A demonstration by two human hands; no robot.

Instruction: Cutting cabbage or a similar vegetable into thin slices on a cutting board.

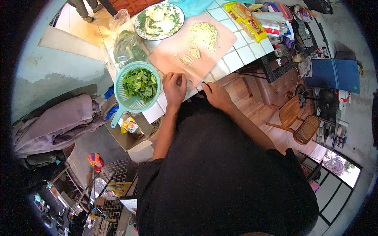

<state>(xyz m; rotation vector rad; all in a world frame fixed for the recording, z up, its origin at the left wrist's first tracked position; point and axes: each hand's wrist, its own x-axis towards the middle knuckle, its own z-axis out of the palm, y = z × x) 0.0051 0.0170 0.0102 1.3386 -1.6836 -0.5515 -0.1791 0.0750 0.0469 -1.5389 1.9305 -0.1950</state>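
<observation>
On the tiled counter lies a pink cutting board [165, 54] with a pile of thin pale vegetable strips [203, 37] and smaller bunches of strips [189, 57]. My left hand [174, 88] is at the board's near edge, fingers bent; whether it holds something is hidden. My right hand [217, 95] is closed around a dark handle [207, 86] at the counter's edge; the rest of that tool cannot be made out. Left of my left hand, a light green plastic colander [116, 88] holds cut leafy greens [140, 84]. A rimmed plate [137, 25] of pale and green pieces stands beyond.
A plastic bag of greens [128, 48] lies behind the colander. A yellow food packet [246, 22] lies at the counter's far right. Below the colander is a cardboard box [124, 140]. A wooden chair [291, 113] stands on the right. Another person's legs [79, 8] show at the top left.
</observation>
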